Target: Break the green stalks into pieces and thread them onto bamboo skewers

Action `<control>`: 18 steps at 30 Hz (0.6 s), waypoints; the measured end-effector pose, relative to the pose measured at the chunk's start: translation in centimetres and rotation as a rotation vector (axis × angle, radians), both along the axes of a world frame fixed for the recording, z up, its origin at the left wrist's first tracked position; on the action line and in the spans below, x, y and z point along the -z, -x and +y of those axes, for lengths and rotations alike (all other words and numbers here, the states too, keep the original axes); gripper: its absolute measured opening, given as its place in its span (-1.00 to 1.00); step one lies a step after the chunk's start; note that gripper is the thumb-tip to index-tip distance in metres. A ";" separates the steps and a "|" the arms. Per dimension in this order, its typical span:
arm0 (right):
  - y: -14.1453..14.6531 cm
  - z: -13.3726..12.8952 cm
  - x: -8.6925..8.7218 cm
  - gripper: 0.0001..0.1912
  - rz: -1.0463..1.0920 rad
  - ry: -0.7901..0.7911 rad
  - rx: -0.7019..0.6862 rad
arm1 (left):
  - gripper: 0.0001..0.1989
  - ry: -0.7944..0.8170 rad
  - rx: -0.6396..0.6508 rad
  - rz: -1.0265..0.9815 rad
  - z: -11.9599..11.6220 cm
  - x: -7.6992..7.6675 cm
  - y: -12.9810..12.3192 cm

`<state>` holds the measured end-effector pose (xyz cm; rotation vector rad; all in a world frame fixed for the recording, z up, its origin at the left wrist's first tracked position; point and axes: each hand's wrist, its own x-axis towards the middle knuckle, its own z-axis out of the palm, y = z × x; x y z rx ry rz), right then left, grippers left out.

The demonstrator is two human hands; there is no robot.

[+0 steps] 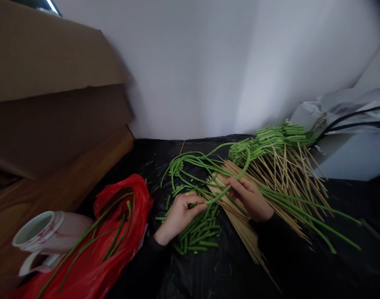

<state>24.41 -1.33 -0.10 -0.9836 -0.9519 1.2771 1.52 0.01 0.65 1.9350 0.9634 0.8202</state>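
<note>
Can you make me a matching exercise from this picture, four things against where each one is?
Things:
1. red bag
2. cup
3. skewers
4. cut beans

Places:
A. far left, lying on its side
B. below the left hand
C. right of the right hand
D. between the cup and the left hand

Pairs: 1-D, 2-A, 3-C, 4-B
</note>
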 end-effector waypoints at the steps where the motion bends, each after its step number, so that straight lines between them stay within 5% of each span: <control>1: 0.0 0.0 0.3 -0.66 -0.057 -0.004 -0.005 | -0.82 -0.010 -0.014 0.004 0.1 0.1 0.1; 9: 0.3 0.3 0.6 -0.55 -0.075 0.054 -0.016 | -0.75 0.058 0.137 0.100 -0.1 -0.1 0.4; 18: 0.8 -0.1 0.2 -0.56 -0.040 0.055 -0.003 | -0.82 -0.078 0.022 0.071 -0.5 0.5 -0.2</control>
